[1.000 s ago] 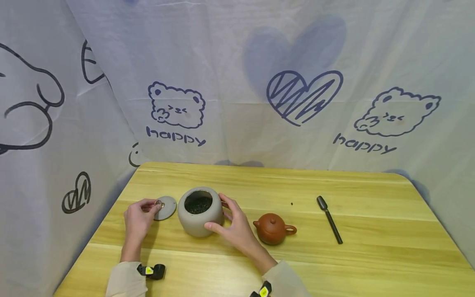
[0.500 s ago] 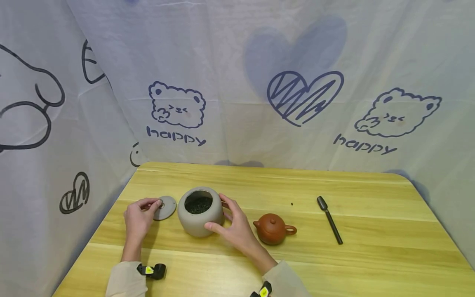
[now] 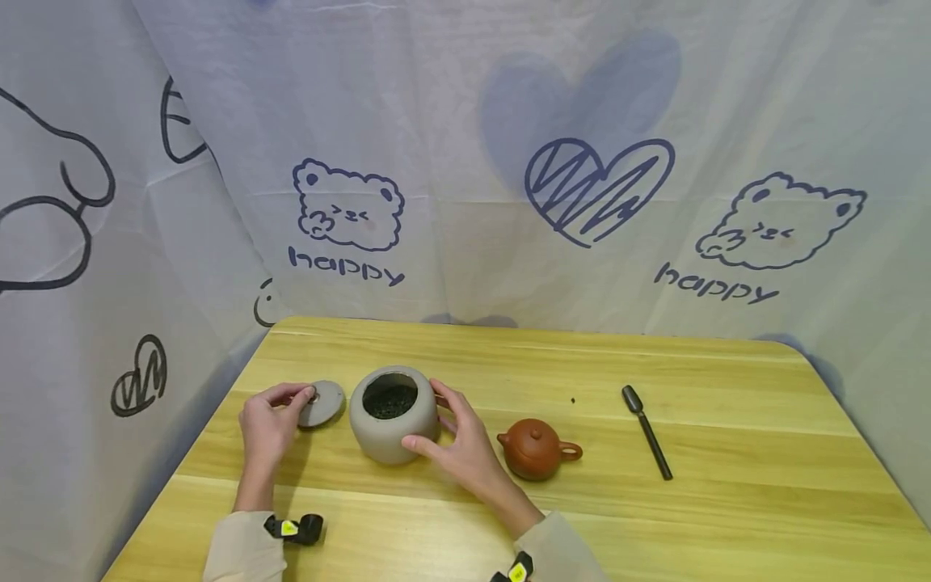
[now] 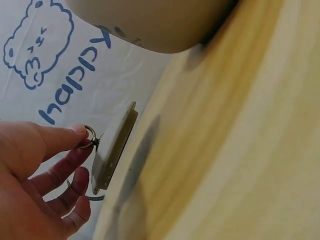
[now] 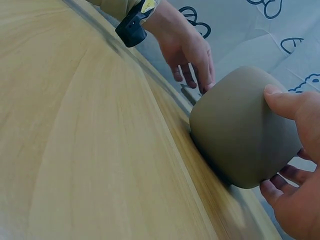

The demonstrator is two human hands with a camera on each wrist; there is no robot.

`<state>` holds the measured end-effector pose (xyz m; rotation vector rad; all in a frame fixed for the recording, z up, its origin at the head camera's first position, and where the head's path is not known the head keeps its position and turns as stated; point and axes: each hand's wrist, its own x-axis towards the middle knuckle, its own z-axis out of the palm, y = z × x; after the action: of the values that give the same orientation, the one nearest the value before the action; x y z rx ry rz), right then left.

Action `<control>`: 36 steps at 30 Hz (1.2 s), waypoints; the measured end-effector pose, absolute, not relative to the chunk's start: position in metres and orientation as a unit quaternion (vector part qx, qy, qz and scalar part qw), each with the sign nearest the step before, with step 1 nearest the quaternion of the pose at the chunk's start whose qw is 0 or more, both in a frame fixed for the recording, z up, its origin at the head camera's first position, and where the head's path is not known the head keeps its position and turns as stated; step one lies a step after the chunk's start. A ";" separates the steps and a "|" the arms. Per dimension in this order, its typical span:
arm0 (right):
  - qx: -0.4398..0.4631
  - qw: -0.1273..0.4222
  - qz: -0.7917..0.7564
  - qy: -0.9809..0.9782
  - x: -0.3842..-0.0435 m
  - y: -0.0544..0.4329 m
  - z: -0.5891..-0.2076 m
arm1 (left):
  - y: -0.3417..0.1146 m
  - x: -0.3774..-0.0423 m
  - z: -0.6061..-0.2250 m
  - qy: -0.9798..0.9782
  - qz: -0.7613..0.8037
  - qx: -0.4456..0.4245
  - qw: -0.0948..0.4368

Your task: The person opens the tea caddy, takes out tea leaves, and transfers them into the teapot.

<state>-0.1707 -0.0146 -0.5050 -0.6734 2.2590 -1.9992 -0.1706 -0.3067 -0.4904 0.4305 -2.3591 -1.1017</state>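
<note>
My left hand (image 3: 267, 422) pinches the small metal ring (image 4: 92, 137) on a round grey lid (image 3: 324, 404) between thumb and forefinger. In the left wrist view the lid is tilted just over the tabletop, its shadow beneath it. To the right of the lid stands a rounded grey jar (image 3: 389, 443), uncovered, with dark loose tea leaves (image 3: 393, 402) inside. My right hand (image 3: 463, 444) holds the jar from its right side, thumb on the front and fingers round the back. The right wrist view shows the thumb and fingers spread about the jar wall.
A reddish-brown clay teapot (image 3: 533, 454) sits right of the jar, its spout towards it. Farther right lies a dark tea scoop (image 3: 647, 432). One dark speck (image 3: 572, 400) rests on the wooden table (image 3: 742, 453). Printed cloth (image 3: 465, 202) hangs behind and at the left.
My left hand has taken the lid's ring, which stood visible before, and raised the lid slightly, shifting it a little left. The right hand and jar stay where they were.
</note>
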 end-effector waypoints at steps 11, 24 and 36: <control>-0.218 0.026 -0.648 0.730 -0.171 -0.014 -0.505 | -0.302 -0.168 -0.469 -0.854 -0.426 0.130 0.269; -0.219 0.025 -0.646 0.731 -0.170 -0.014 -0.505 | -0.295 -0.166 -0.448 -0.842 -0.444 0.099 0.291; -0.222 0.023 -0.644 0.731 -0.171 -0.014 -0.505 | -0.277 -0.160 -0.422 -0.823 -0.494 0.051 0.275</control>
<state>-0.1705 -0.0142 -0.5049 -0.6884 2.2644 -1.9944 -0.1602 -0.2771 -0.4218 0.1371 -2.2133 -1.3283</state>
